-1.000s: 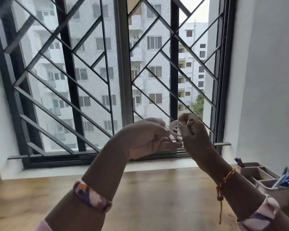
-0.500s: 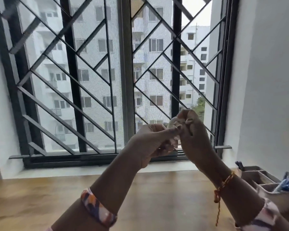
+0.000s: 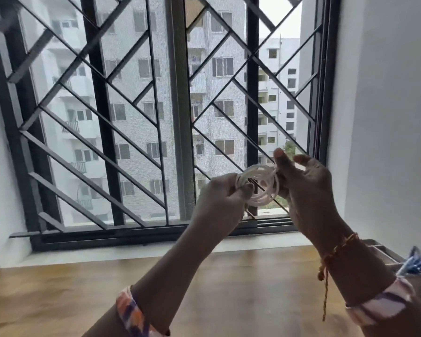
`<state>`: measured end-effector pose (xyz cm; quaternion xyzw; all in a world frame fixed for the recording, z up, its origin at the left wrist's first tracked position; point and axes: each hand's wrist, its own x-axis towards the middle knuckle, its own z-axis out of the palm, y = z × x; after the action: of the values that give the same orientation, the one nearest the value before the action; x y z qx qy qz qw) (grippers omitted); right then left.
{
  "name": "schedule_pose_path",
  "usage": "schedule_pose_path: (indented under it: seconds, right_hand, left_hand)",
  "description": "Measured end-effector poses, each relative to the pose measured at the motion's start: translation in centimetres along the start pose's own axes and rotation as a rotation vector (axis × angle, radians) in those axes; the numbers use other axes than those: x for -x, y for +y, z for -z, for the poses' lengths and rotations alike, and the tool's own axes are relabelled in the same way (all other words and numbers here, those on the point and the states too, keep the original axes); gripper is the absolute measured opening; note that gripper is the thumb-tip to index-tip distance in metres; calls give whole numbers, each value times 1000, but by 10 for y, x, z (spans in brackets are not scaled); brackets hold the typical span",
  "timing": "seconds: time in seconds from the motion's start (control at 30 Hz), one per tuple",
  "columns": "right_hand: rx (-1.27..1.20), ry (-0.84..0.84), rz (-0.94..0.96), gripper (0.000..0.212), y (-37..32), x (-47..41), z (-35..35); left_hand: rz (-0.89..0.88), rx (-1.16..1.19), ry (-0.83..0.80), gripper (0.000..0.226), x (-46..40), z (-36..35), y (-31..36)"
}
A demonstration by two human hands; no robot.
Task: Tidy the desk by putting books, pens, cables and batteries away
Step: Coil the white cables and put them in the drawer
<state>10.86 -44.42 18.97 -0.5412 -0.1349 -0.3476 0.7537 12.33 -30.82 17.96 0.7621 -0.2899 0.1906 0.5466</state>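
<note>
A white cable (image 3: 259, 184) wound into a small coil hangs in the air in front of the window, above the wooden desk (image 3: 58, 295). My left hand (image 3: 220, 198) pinches the coil's left side between thumb and curled fingers. My right hand (image 3: 299, 188) holds the coil's right side with its thumb pointing up and its other fingers spread loosely behind. Both hands are raised at chest height, well above the desk.
A grey desk organiser (image 3: 384, 254) with compartments stands at the right edge against the white wall, with a blue-and-white item (image 3: 413, 265) sticking out of it. A barred window (image 3: 156, 117) fills the back.
The hands have drawn slightly apart, so the cable coil now shows as an open loop between them. My right fingers have spread out from a tighter grip.
</note>
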Motion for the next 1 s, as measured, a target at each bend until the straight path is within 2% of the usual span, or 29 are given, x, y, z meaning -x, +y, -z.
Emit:
schedule_pose_path:
  seconds: [0.1, 0.27, 0.43, 0.53, 0.6, 0.7, 0.8, 0.93, 1.0]
  right_hand:
    - [53, -63, -17, 33, -2, -1, 1]
    - [280, -95, 60, 27, -1, 5, 0]
    - [606, -331, -9, 39, 5, 15, -3]
    - [540, -406, -94, 15, 2, 15, -1]
    - [522, -363, -108, 14, 5, 18, -2]
    - [401, -269, -198, 25, 10, 22, -8]
    - [204, -248, -283, 12, 6, 20, -10]
    - [37, -187, -271, 8, 3, 18, -14]
    - [-42, -113, -256, 14, 5, 18, -17]
  left_hand:
    - [-61, -23, 65, 27, 0, -5, -2]
    - [-156, -157, 178, 32, -3, -8, -6]
    - [-201, -267, 234, 30, -8, -8, -9]
    - [-206, -271, 238, 24, -5, -8, -11]
    - [-211, -246, 234, 19, -4, -7, -9]
    - [-215, -263, 207, 15, -10, -4, -5]
    - [-217, -288, 182, 14, -13, -2, -3]
    - [-170, -259, 162, 18, -8, -4, -1]
    - [-148, -252, 155, 21, -7, -4, 0]
